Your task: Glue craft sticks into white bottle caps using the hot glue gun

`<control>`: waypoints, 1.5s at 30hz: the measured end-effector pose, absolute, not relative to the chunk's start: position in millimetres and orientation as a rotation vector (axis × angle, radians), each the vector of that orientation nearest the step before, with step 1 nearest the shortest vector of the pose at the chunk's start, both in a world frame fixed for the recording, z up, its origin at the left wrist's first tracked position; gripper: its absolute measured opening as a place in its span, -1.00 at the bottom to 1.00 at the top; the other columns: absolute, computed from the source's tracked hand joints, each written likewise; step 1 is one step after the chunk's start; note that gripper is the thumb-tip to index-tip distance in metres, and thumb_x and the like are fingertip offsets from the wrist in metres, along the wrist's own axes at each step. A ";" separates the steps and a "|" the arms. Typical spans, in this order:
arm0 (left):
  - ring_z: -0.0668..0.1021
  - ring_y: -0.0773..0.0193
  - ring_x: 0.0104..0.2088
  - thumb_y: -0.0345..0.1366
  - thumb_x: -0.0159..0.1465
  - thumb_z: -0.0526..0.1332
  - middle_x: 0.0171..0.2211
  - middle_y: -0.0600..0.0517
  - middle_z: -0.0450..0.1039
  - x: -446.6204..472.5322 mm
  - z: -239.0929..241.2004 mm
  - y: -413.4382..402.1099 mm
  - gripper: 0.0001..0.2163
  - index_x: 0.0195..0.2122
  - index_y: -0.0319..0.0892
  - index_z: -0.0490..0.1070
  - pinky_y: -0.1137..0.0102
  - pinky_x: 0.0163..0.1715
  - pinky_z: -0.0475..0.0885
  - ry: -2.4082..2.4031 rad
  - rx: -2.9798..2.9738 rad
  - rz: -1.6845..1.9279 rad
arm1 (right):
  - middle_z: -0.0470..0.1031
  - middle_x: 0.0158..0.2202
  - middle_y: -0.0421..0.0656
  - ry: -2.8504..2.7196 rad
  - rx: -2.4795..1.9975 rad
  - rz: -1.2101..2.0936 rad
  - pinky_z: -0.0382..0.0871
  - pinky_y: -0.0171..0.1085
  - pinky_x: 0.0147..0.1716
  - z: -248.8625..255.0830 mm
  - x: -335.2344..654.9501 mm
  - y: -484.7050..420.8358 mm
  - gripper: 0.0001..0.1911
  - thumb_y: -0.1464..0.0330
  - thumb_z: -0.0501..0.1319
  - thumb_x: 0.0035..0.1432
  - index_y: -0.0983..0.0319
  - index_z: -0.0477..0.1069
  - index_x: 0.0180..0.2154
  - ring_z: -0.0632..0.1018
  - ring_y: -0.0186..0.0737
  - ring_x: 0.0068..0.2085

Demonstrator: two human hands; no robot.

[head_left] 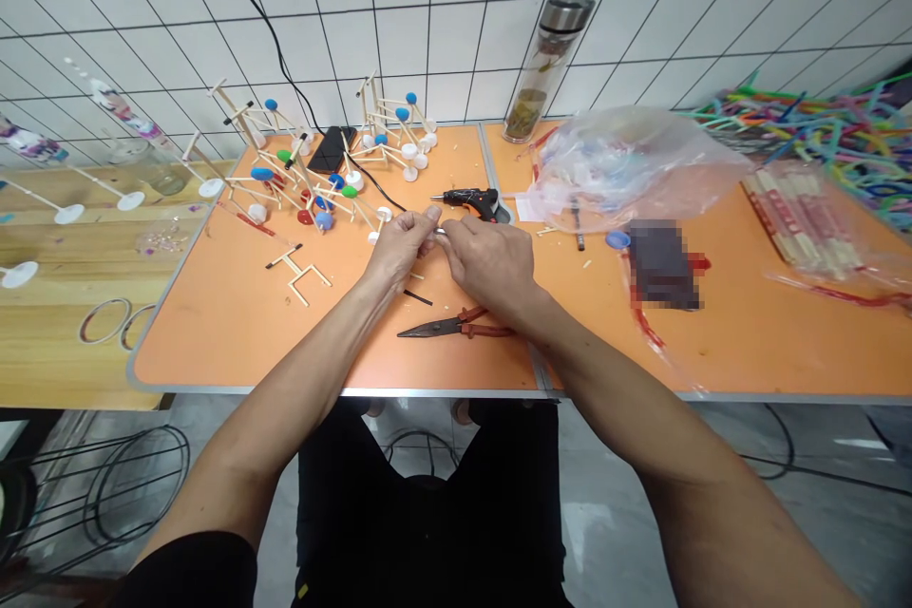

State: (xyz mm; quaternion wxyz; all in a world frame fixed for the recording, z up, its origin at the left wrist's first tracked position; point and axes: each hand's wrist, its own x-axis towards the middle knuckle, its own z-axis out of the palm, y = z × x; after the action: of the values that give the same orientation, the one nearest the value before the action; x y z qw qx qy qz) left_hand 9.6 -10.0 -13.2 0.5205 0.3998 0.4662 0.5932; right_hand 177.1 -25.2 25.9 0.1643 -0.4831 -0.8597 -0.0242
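Note:
My left hand (400, 249) and my right hand (491, 268) meet above the orange table (228, 332), fingers closed in a pinch. Between the fingertips shows a small pale piece, mostly hidden, whose kind I cannot make out. Under the right wrist lie long-nose pliers (436, 328) with red handles, pointing left. A black glue gun (474, 201) with orange parts rests just beyond the hands. A thin black strip (418, 297) is on the table below the left hand. Left of it lies a small frame of wooden sticks (303, 274) with a black end.
Several stick models with coloured discs (313, 185) stand at the back left, near a phone (332, 150). A glass bottle (538, 76) stands by the tiled wall. Rightward are a plastic bag (634, 166), packed sticks (805, 218) and a colourful heap of thin strands (819, 128).

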 end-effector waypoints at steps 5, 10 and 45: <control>0.48 0.41 -0.51 0.19 0.15 0.69 -0.50 0.10 0.54 2.8 -7.0 -5.6 -0.49 -0.41 -0.13 0.57 0.44 -0.43 0.38 1.050 0.947 1.449 | 0.71 -0.25 -0.01 -2.331 -1.421 0.352 0.06 -0.13 -0.31 28.6 183.6 -13.8 -0.49 0.11 0.03 0.69 0.15 0.67 -0.17 0.58 0.02 -0.23; 0.62 0.38 -0.44 0.12 0.33 0.61 -0.39 0.05 0.65 -9.7 1.7 -0.2 -0.60 -0.21 -0.13 0.67 0.46 -0.37 0.54 0.943 0.754 1.425 | 0.65 -0.31 -0.04 -2.121 -1.265 0.530 0.21 -0.16 -0.24 29.4 191.1 -9.9 -0.33 -0.09 -0.07 0.71 0.14 0.66 -0.11 0.60 0.02 -0.21; 0.73 0.40 -0.28 -0.43 0.44 0.45 -0.05 -0.05 0.81 -13.0 2.5 -4.8 -0.90 -0.06 -0.15 0.72 0.49 -0.06 0.69 0.794 0.681 1.415 | 0.72 0.13 0.03 -2.321 -1.383 0.013 0.03 -0.14 -0.33 33.8 184.0 -23.5 -0.47 0.16 -0.02 0.72 0.15 0.63 0.34 0.63 0.03 -0.05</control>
State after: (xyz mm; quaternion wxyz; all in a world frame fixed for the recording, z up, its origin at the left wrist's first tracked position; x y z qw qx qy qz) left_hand -13.0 -4.8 2.5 0.6372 0.2984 0.3478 0.6196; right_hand 184.0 -23.5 33.8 0.2183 -0.4994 -0.8384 0.0047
